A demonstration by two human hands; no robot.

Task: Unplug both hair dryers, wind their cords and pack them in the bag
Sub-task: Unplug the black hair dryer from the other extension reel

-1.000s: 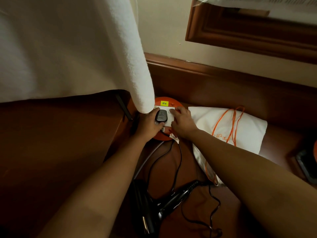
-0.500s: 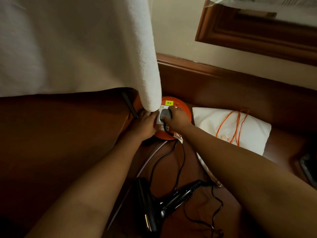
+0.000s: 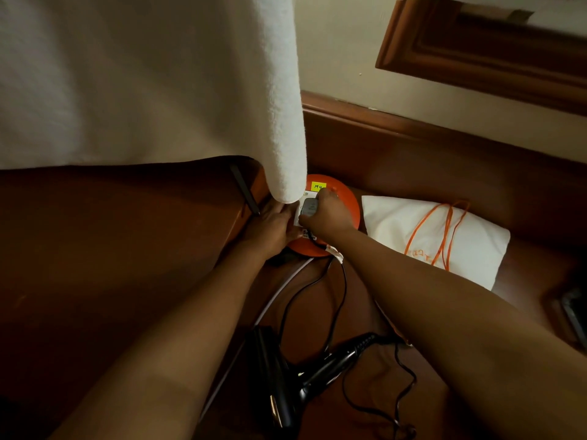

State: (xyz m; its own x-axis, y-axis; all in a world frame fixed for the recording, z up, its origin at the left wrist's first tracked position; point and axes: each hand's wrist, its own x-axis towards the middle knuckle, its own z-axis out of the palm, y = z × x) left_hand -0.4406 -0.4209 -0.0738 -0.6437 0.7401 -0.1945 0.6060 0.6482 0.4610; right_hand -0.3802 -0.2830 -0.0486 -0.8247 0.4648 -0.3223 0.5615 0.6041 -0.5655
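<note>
An orange round socket reel (image 3: 346,204) lies on the floor by the wall, with a yellow label on it. A dark grey plug (image 3: 308,207) sits in its white socket face, and my right hand (image 3: 327,217) is closed around that plug. My left hand (image 3: 273,228) presses flat on the reel's left edge, holding it down. A black hair dryer (image 3: 286,379) lies on the floor near me, its black cord (image 3: 336,300) running up to the reel. The white drawstring bag (image 3: 444,239) with orange cords lies to the right of the reel.
A white towel (image 3: 152,84) hangs over a dark wooden surface (image 3: 111,249) at left and covers part of the reel. A white cable (image 3: 279,293) runs from the reel toward me. A wooden baseboard (image 3: 428,147) lines the wall behind.
My right hand has moved from the socket face onto the plug and closed on it. My left hand has shifted off the plug to the reel's left edge.
</note>
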